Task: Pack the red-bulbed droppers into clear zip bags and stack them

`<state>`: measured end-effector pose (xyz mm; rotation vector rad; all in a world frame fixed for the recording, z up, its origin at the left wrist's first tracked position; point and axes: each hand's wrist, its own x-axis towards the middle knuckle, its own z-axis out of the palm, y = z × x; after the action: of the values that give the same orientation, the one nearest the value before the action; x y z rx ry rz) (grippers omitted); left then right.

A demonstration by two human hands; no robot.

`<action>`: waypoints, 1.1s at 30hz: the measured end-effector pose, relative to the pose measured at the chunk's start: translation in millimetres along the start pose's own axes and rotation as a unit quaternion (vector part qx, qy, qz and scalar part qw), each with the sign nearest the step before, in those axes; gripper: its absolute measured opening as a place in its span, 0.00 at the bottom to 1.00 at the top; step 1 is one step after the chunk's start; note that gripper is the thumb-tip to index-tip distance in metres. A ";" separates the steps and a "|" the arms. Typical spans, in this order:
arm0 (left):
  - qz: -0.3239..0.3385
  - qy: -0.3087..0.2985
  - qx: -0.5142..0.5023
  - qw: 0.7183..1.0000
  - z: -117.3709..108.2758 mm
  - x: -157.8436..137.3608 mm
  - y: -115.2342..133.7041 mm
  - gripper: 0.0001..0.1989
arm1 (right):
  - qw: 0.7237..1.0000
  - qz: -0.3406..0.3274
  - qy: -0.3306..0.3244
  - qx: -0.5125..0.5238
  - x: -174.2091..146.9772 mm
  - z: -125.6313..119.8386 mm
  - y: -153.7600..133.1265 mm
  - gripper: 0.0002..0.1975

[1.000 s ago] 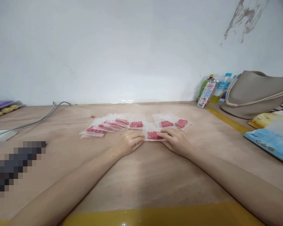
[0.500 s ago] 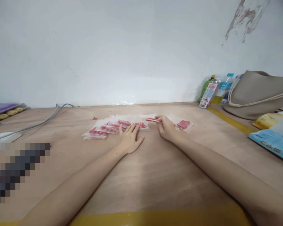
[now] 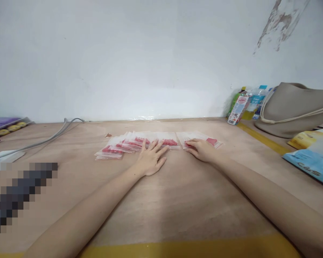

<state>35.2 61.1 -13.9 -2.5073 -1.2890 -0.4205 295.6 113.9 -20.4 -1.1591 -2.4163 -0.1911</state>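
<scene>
A row of small clear zip bags [image 3: 114, 154] with red pieces inside lies overlapping on the table. My left hand [image 3: 150, 161] rests on the near edge of this row, fingers spread, holding nothing. To the right, past a narrow gap, lies a second overlapping group of the same bags [image 3: 183, 136]. Over the near side of that group is my right hand [image 3: 203, 150], with curled fingers and the thumb at the edge of a bag. The fingertips partly cover the red pieces there, and the grip is partly hidden.
Bottles and a drink carton [image 3: 238, 109] stand by the wall at right, beside a grey-beige bag [image 3: 296, 107]. Blue and yellow packages [image 3: 310, 161] lie nearer. On the left are a grey cable [image 3: 52, 138], a purple-and-yellow package [image 3: 8, 127] and a blurred-out dark object [image 3: 21, 195].
My right hand has lowered the zip bag and moved right onto the right-hand group. A bag near the left hand has shifted slightly right. My left hand has barely moved.
</scene>
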 end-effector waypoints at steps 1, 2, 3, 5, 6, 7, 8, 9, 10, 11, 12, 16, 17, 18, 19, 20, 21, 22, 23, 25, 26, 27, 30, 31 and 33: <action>0.002 -0.006 -0.004 1.000 0.6 0.2 -0.8 0.21 | 1.000 0.008 0.006 0.004 -0.1 2.3 0.7 0.14; 0.000 -0.008 -0.007 1.000 1.5 0.2 -1.6 0.21 | 0.999 0.023 0.021 0.010 0.3 4.5 0.1 0.14; -0.002 -0.006 -0.009 1.000 2.6 0.0 -2.4 0.20 | 0.998 0.044 0.043 0.021 0.9 6.4 -1.5 0.14; -0.002 0.001 -0.011 1.000 4.6 -1.0 -3.5 0.20 | 0.989 0.096 0.093 0.064 2.6 8.7 -6.4 0.14; -0.001 0.006 -0.012 1.000 5.2 -1.6 -3.8 0.20 | 0.981 0.121 0.118 0.093 3.5 9.0 -9.4 0.15; 0.000 0.012 -0.014 1.000 5.4 -2.1 -3.8 0.20 | 0.972 0.143 0.139 0.122 4.3 9.1 -12.7 0.15; 0.001 0.019 -0.015 1.000 5.1 -2.6 -3.6 0.20 | 0.963 0.160 0.157 0.147 5.0 9.0 -16.4 0.15; 0.001 0.029 -0.016 0.999 4.6 -2.8 -3.1 0.20 | 0.957 0.168 0.168 0.169 5.6 8.9 -20.5 0.15; 0.000 0.042 -0.016 0.999 3.8 -2.6 -2.3 0.21 | 0.952 0.170 0.175 0.186 6.1 9.0 -25.1 0.15; 0.000 0.056 -0.017 0.998 3.0 -1.7 -1.2 0.22 | 0.950 0.166 0.177 0.198 6.4 9.1 -30.1 0.14; 0.000 0.072 -0.017 0.997 2.5 0.0 0.1 0.23 | 0.951 0.156 0.172 0.206 6.4 9.3 -35.4 0.14; 0.037 0.128 -0.020 0.991 6.4 15.6 7.3 0.22 | 0.966 0.071 0.120 0.217 3.3 6.2 -53.1 0.14; 0.049 0.138 -0.020 0.989 9.1 20.8 9.1 0.19 | 0.971 0.045 0.109 0.208 1.6 4.3 -54.7 0.16; 0.061 0.147 -0.019 0.987 12.2 25.9 10.5 0.16 | 0.976 0.023 0.101 0.193 -0.5 2.2 -54.6 0.18; 0.071 0.155 -0.018 0.985 15.4 30.5 11.6 0.13 | 0.980 0.006 0.095 0.172 -2.9 0.3 -52.6 0.20; 0.079 0.162 -0.016 0.984 18.5 34.1 12.3 0.11 | 0.985 -0.007 0.091 0.148 -5.4 -1.2 -48.9 0.22; 0.084 0.169 -0.013 0.982 21.1 36.8 12.5 0.10 | 0.988 -0.016 0.092 0.120 -8.0 -2.0 -43.7 0.21; 0.088 0.177 -0.010 0.980 23.3 38.3 12.3 0.09 | 0.991 -0.021 0.097 0.088 -10.5 -2.1 -37.4 0.20; 0.090 0.185 -0.006 0.979 24.9 39.0 12.0 0.09 | 0.993 -0.024 0.105 0.052 -13.0 -1.4 -30.5 0.19; 0.091 0.200 0.001 0.976 26.9 38.5 10.9 0.09 | 0.991 -0.028 0.124 -0.030 -17.3 1.0 -16.9 0.15; 0.092 0.206 0.004 0.974 27.5 37.9 10.4 0.09 | 0.988 -0.030 0.133 -0.068 -19.2 2.3 -11.1 0.14; 0.092 0.212 0.008 0.973 28.1 37.3 10.0 0.10 | 0.984 -0.035 0.142 -0.098 -20.8 3.2 -6.4 0.11; 0.090 0.226 0.016 0.970 30.4 36.5 9.3 0.10 | 0.973 -0.060 0.170 -0.143 -24.0 3.0 0.6 0.07; 0.090 0.230 0.019 0.969 31.2 36.4 9.1 0.10 | 0.970 -0.073 0.178 -0.148 -24.4 2.1 0.9 0.09; 0.092 0.237 0.025 0.967 32.4 36.4 8.6 0.10 | 0.965 -0.103 0.189 -0.151 -24.4 0.0 -0.2 0.10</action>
<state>66.5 95.5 -30.7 -2.2623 -0.8622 -0.8667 308.8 96.6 -31.4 -0.8873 -2.2031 -0.7975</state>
